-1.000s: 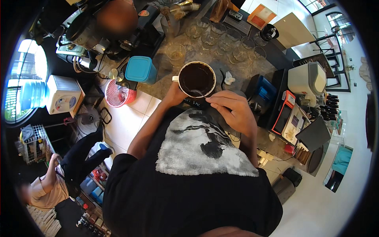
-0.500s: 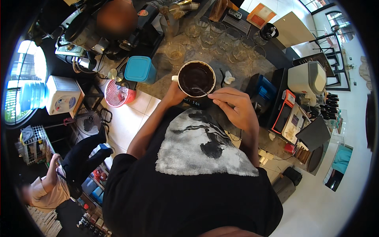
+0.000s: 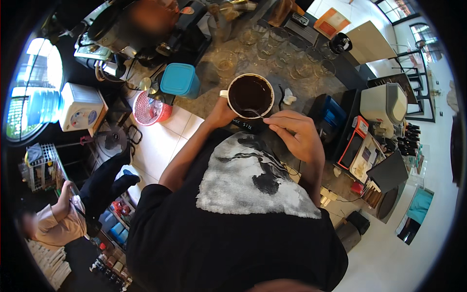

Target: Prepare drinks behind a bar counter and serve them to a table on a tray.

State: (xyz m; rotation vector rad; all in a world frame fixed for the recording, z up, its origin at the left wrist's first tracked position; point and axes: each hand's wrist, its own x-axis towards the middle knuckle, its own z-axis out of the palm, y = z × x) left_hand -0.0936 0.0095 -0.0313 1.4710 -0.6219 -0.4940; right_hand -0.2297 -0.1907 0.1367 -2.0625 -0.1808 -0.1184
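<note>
A white cup [image 3: 225, 93] with a dark brown content [image 3: 250, 92] stands upright at the counter's near edge, its handle pointing left. My left hand [image 3: 222, 114] is closed against the cup's lower left side, below the handle; the cup hides most of its fingers. Between the thumb and fingers of my right hand [image 3: 294, 131] is the thin end of a metal spoon [image 3: 255, 111]. The spoon's other end dips into the dark content near the near rim. A dark scale [image 3: 243, 124] with lit digits shows just below the cup, partly hidden.
Several clear glasses [image 3: 279, 51] stand beyond the cup. A blue lidded container [image 3: 180, 80] is at the left, above a pink basket [image 3: 150, 108]. A dark-cased device [image 3: 327, 117] sits at the right. Another person [image 3: 61, 219] is at the lower left.
The whole view has shifted slightly, so the counter things appear further right. Both hands keep their hold on the cup and spoon; the spoon has barely moved within the cup.
</note>
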